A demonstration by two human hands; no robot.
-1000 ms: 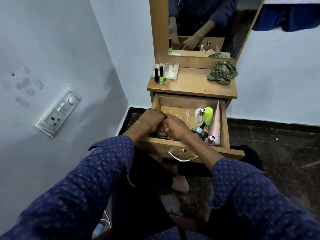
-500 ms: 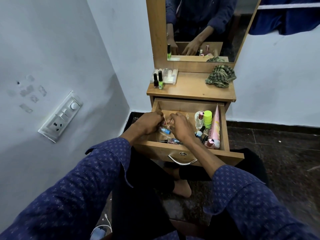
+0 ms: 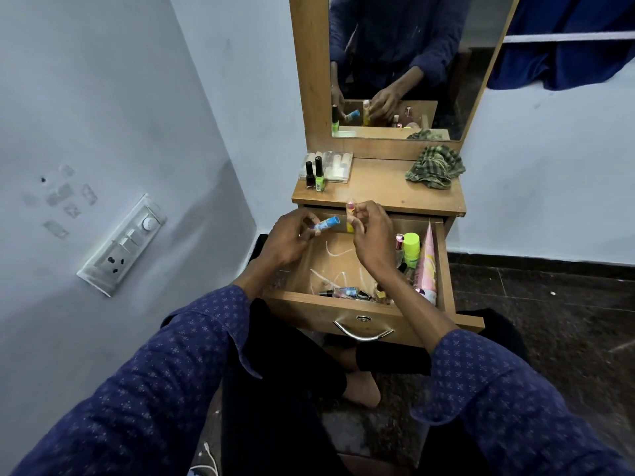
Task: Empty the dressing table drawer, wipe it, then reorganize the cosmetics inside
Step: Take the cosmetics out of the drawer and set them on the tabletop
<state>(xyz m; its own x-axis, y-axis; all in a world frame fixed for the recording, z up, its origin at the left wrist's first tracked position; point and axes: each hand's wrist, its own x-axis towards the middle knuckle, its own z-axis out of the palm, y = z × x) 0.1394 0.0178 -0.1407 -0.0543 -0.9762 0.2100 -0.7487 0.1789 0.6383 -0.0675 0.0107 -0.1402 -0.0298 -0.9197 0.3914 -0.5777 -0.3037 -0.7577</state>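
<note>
The wooden drawer [image 3: 357,314] is pulled out below the dressing table top [image 3: 385,190]. My left hand [image 3: 290,240] holds a small blue tube [image 3: 328,224] above the drawer's back left. My right hand [image 3: 371,235] grips a yellow and pink tube [image 3: 350,214] upright beside it. Inside the drawer lie a clear plastic bag [image 3: 338,273], several small bottles [image 3: 347,293] along the front, a green-capped bottle [image 3: 411,250] and a pink tube [image 3: 426,269] on the right.
On the table top stand two nail polish bottles [image 3: 315,175], a clear box [image 3: 335,166] and a crumpled green checked cloth [image 3: 434,167]. A mirror [image 3: 398,63] rises behind. The wall with a switch panel [image 3: 122,245] is close on the left. My bare foot [image 3: 360,389] rests under the drawer.
Both hands have risen out of the drawer, each lifting a small tube, and moved toward the table top. The camera view has tilted slightly.
</note>
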